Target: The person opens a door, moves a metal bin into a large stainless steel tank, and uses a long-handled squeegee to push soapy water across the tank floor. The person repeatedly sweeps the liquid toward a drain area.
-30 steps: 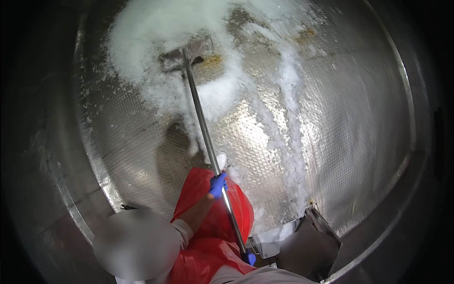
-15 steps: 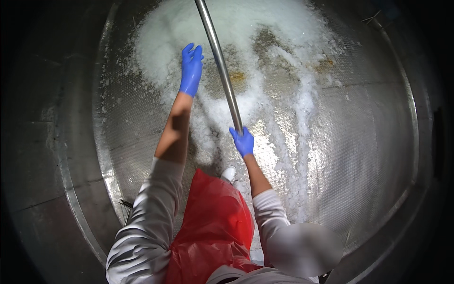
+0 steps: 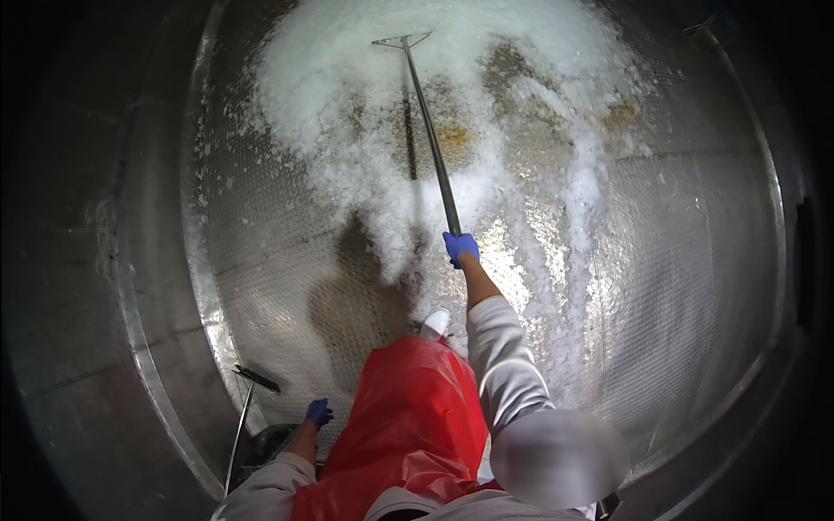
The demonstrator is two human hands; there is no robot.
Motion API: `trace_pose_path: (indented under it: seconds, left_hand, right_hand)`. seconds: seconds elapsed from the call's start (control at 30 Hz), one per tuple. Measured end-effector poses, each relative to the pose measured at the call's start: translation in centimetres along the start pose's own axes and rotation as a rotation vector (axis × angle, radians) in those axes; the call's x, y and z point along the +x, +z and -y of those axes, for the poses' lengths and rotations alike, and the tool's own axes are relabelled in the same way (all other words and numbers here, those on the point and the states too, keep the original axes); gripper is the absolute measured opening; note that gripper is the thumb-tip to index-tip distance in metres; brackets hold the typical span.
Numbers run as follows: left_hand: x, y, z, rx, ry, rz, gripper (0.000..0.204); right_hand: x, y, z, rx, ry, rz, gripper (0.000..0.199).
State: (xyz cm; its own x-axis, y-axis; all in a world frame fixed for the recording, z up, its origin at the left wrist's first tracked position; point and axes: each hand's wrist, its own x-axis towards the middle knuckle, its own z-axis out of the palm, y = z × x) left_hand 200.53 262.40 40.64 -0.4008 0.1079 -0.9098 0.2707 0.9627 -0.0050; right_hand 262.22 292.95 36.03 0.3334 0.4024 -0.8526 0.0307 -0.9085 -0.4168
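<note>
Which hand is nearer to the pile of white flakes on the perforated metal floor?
The right. The right hand grips the long metal rake at the near edge of the white flakes. The left hand is low beside the red apron, far from them.

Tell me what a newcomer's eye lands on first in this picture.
First comes the white flaky heap spread over the far side of the perforated metal floor. Next, the long metal scraper reaching up into it from the right hand in a blue glove at centre. Then the red apron at the bottom, with the left hand low beside it.
</note>
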Motion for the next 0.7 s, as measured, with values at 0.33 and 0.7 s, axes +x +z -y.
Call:
trace_pose_path:
  seconds: [0.33, 0.7]
  left_hand:
    - [4.4, 3.5, -18.9, -0.111, 0.71, 0.062, 0.018]
    - [-9.3, 42.1, -30.8, 0.086, 0.798, 0.571, 0.06]
  right_hand:
    - [-10.7, -5.0, -7.1, -0.098, -0.068, -0.095, 0.055]
    - [-33.4, -8.7, -34.3, -0.263, 0.061, -0.316, 0.061]
